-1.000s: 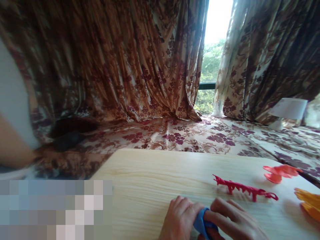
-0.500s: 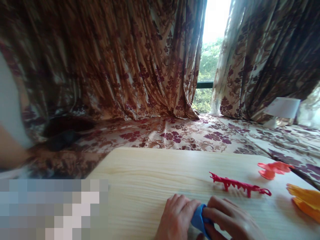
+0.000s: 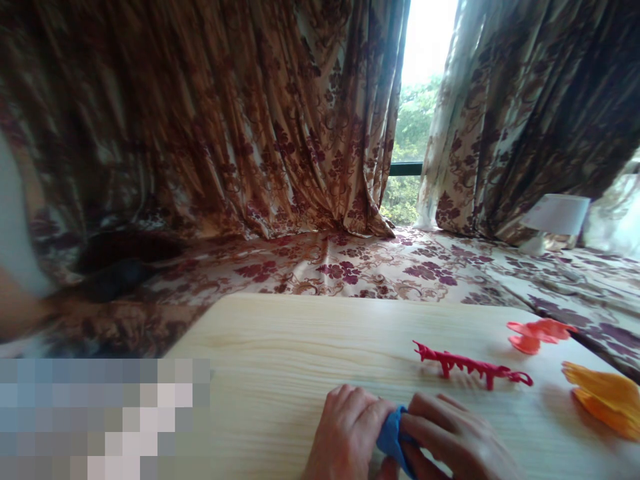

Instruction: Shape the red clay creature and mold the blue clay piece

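A piece of blue modelling clay (image 3: pixel 391 435), bent into a curved band, is held just above or on the table near its front. From the left side my left hand (image 3: pixel 347 430) closes on it, thumb and fingers against its edge. My right hand (image 3: pixel 453 433) grips its other side, fingers curled into the hollow of the band. Part of the clay is hidden by my fingers and by the lower picture edge. Beyond my right hand stands a long thin red clay figure (image 3: pixel 473 365) with short legs and a looped end.
A coral-coloured clay piece (image 3: pixel 540 333) stands at the table's far right, with a yellow-orange clay piece (image 3: pixel 603 400) nearer. Behind the pale wooden table (image 3: pixel 280 340) lies a flowered cloth with a small lamp (image 3: pixel 555 217). A person's arm (image 3: pixel 20 303) shows at the left.
The view has shifted slightly, so the table things sit a little further left. Both hands keep their hold on the blue clay, with only small finger movement.
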### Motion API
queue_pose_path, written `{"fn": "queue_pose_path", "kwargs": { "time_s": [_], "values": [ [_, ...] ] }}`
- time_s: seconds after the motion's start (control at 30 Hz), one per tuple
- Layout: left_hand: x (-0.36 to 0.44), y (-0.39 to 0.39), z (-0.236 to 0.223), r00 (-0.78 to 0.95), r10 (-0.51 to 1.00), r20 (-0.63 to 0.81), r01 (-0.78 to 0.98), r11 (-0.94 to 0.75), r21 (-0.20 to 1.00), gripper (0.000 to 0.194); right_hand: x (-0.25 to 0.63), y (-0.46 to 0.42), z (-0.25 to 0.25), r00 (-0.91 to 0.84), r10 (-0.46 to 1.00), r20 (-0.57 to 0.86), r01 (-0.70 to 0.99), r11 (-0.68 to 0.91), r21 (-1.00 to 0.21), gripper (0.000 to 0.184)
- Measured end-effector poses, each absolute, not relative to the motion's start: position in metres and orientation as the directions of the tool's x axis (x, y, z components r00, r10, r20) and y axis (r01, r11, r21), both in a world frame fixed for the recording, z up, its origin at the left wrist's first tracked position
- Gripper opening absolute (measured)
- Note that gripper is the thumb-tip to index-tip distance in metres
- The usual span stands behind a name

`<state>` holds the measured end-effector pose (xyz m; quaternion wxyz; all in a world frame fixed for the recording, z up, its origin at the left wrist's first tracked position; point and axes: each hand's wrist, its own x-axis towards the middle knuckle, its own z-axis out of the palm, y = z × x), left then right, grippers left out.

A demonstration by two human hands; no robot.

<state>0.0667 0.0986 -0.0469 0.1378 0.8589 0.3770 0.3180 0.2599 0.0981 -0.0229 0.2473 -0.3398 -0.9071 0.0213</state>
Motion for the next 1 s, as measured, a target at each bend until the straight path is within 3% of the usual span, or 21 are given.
{"fn": "queue_pose_path", "kwargs": {
  "time_s": [0.2,0.43,0.77,1.0],
  "values": [
    [0.0677,0.0979,-0.0513,0.502,0.751,0.428,0.568,-0.660,0.492,0.036,0.2582,0.0995,-0.0248,-0.648,0.590,0.482,0.588,0.790,-0.174,0.018],
    [0.0656,0.0980,-0.0492,0.516,0.780,0.355,0.585,-0.623,0.519,0.049,0.2591,0.0981,-0.0216,-0.659,0.616,0.431,0.604,0.775,-0.185,0.016],
    [0.0682,0.0997,-0.0492,0.505,0.748,0.431,0.614,-0.662,0.429,0.039,0.2620,0.0990,-0.0207,-0.646,0.642,0.413,0.618,0.757,-0.210,0.011],
    [0.0684,0.0974,-0.0531,0.487,0.778,0.397,0.580,-0.628,0.519,0.039,0.2600,0.0984,-0.0233,-0.639,0.621,0.454,0.618,0.766,-0.179,0.014]
  ]
}}
